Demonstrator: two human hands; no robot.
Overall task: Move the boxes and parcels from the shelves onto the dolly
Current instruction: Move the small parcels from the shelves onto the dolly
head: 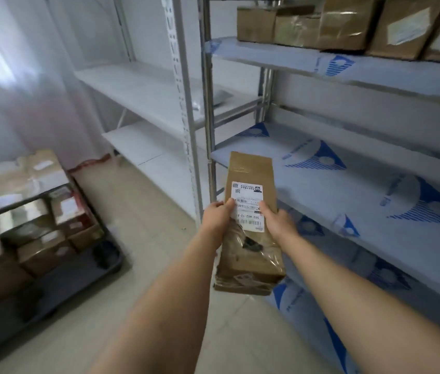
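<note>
From the head camera, both hands grip a long brown parcel [250, 225] at centre, the left hand [215, 218] on its left edge, the right hand [277, 218] on its right. The dolly [78, 271], stacked with boxes [35, 233], sits at nine o'clock; more boxes [348, 22] remain on the upper shelf [281, 59] at one o'clock.

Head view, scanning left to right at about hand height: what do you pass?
Dolly stacked with boxes → bare floor → left hand → brown parcel that both hands grip → right hand → blue-printed shelf.
</note>
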